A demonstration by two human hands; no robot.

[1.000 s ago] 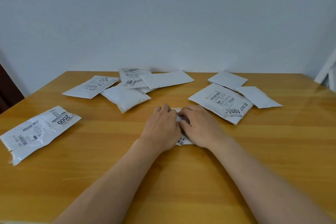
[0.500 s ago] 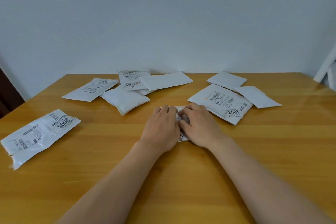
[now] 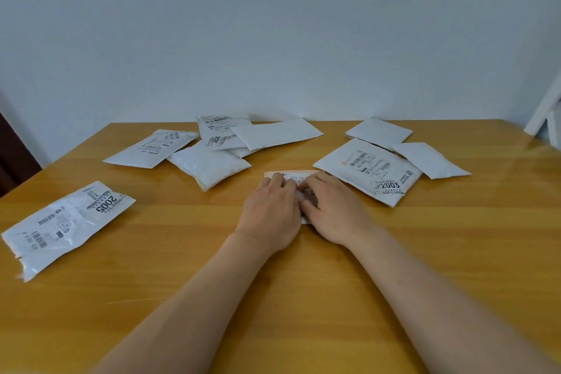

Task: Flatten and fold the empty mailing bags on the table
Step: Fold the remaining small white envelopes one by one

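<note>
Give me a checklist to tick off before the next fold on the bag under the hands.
1. Both hands on the folded bag: ok; left hand and right hand press it.
2. Bag fully flat: cannot tell, hands cover it.
3. Fold edges aligned: cannot tell.
4. Clear of the 2003 bag: not ok, they look close or touching.
5. Bare table toward the person: ok.

Bags read 2005 [image 3: 68, 222], 3004 [image 3: 223, 132] (and 2003 [image 3: 368, 171]).
</note>
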